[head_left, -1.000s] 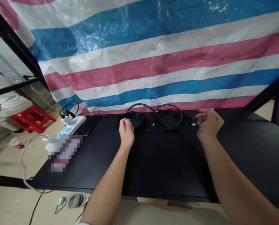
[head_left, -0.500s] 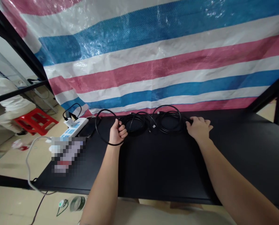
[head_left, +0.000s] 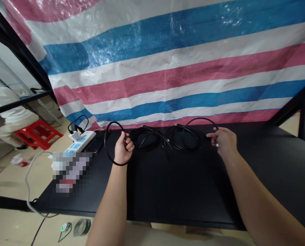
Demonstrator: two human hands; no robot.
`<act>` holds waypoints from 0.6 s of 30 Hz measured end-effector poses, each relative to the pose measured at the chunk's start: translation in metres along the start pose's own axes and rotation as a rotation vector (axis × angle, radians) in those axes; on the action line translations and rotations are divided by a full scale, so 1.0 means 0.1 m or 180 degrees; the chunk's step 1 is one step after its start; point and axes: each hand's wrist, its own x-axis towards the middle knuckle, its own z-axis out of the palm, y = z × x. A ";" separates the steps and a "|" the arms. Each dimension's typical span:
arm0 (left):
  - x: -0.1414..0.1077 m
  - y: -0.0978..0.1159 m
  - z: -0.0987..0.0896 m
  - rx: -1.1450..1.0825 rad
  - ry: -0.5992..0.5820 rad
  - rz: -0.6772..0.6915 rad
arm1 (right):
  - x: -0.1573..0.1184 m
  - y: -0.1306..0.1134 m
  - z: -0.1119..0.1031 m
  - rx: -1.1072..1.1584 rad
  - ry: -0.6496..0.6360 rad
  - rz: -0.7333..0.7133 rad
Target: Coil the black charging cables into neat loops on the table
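My left hand (head_left: 124,148) is closed round a black cable, whose loop (head_left: 105,140) stands out to the left of the fist. At the right, my right hand (head_left: 224,140) pinches a black cable near its end, and a light-coloured tip shows below the fingers. From that hand the cable arcs back to the right coil (head_left: 184,147) of black cable on the black table. Beside it, nearer my left hand, lies another black coil (head_left: 146,148). Cable ends stick out between the two coils.
On the black table (head_left: 178,191), a white power strip (head_left: 79,142) with plugs and a dark phone (head_left: 94,144) lie at the left. A striped sheet (head_left: 167,75) hangs behind. A person in white sits on a red stool (head_left: 39,133) at far left.
My right hand has lifted and moved slightly right, drawing a cable end out from the right coil. My left hand has shifted slightly left and down with its cable loop.
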 end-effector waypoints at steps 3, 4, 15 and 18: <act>0.00 0.06 -0.02 -0.0225 0.0204 0.0239 | 0.00 -0.06 -0.07 0.1052 -0.0880 0.0181; 0.00 0.09 -0.03 -0.0288 0.0256 0.0278 | 0.01 -0.06 -0.10 0.1324 -0.1118 0.0093; 0.08 0.24 -0.22 -0.0865 0.0996 0.0677 | 0.04 -0.03 -0.23 0.1982 -0.1380 -0.1167; 0.10 0.23 -0.23 -0.0886 0.1088 0.0656 | 0.04 0.00 -0.16 0.1461 -0.1175 -0.1347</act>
